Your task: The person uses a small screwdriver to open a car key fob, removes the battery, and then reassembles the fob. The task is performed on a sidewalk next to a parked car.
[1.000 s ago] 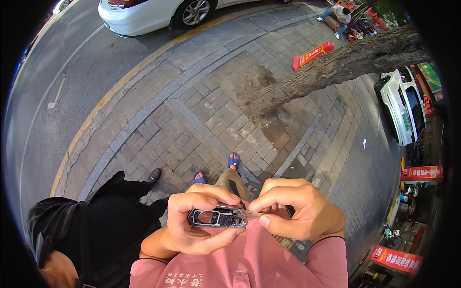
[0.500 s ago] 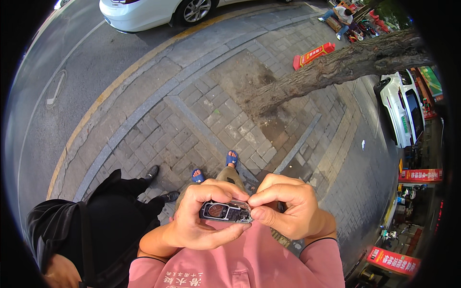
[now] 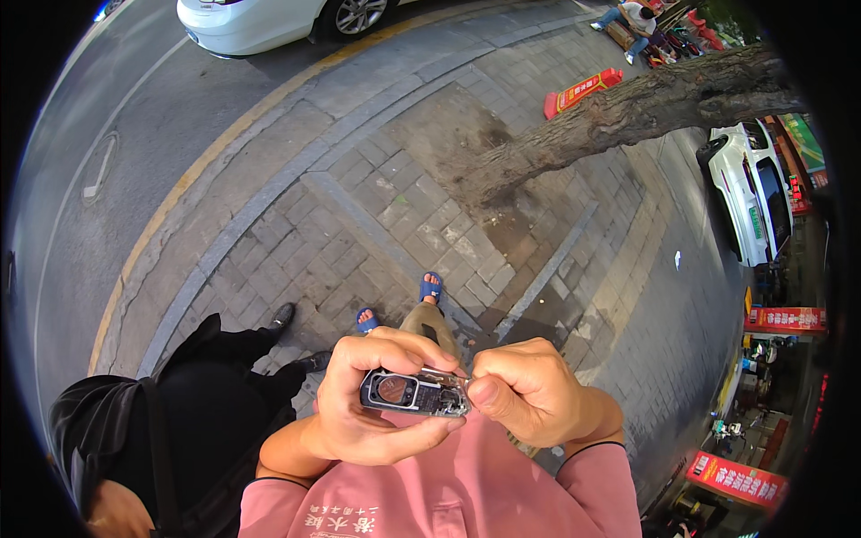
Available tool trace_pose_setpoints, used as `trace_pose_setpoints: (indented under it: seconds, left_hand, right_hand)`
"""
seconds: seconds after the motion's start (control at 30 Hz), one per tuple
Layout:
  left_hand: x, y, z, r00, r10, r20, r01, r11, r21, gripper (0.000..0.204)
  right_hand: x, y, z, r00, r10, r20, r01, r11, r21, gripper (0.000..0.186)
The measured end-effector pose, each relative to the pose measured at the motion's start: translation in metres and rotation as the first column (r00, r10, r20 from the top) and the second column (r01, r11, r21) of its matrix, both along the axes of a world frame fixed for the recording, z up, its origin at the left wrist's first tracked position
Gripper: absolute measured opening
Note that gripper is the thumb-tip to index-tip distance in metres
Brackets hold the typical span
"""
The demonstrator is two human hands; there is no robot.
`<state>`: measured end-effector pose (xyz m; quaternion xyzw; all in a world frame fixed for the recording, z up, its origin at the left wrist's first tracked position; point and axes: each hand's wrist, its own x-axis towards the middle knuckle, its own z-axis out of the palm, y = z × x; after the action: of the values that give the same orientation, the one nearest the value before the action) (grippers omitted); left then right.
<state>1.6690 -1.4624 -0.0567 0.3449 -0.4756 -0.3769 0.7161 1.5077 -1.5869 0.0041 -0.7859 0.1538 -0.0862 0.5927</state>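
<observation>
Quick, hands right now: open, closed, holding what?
Left hand: closed, holding the small dark device.
Right hand: closed, at the device's right end; whether it grips anything cannot be told.

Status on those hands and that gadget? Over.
Left hand holding gadget. Right hand curled at its clear end, grip unclear. Nothing visibly in the way.

White characters (image 3: 340,520) on the pink shirt (image 3: 502,493) at six o'clock, pale characters on a red banner (image 3: 785,320) at three o'clock, another red banner (image 3: 738,479) at four, small lettering on a red barrier (image 3: 583,92) at one, a green licence plate (image 3: 755,222) on a white car (image 3: 732,170) at three.
</observation>
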Motion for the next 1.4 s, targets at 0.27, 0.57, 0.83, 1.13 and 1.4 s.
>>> trace_pose_setpoints:
  seconds: [0.27, 0.57, 0.83, 1.13, 1.4]
  left_hand:
    - [0.003, 0.005, 0.0, 0.991, -0.07, -0.114, 0.076, 0.996, 0.048, 0.064]
    - [0.0, 0.006, -0.002, 0.992, -0.107, -0.062, 0.107, 0.994, -0.012, 0.059]
    - [0.01, 0.005, -0.002, 0.991, -0.105, -0.083, 0.106, 0.994, 0.004, 0.054]
    - [0.012, 0.005, 0.008, 0.975, 0.065, 0.211, -0.071, 0.997, 0.019, 0.053]
    - [0.005, 0.0, 0.029, 0.957, 0.187, 0.22, -0.214, 0.971, 0.105, 0.049]
  right_hand:
    - [-0.013, -0.007, 0.008, 0.992, 0.12, -0.051, -0.106, 0.97, 0.221, 0.024]
    - [-0.013, -0.004, 0.003, 0.973, 0.231, 0.031, -0.221, 0.956, -0.192, 0.019]
    - [-0.009, -0.012, 0.002, 0.99, 0.084, 0.111, -0.09, 0.995, 0.053, 0.02]
    - [-0.006, -0.001, -0.018, 0.975, -0.109, 0.196, 0.07, 0.979, 0.193, 0.03]
    - [0.001, 0.009, -0.039, 0.886, -0.213, 0.411, 0.142, 0.97, 0.198, 0.034]
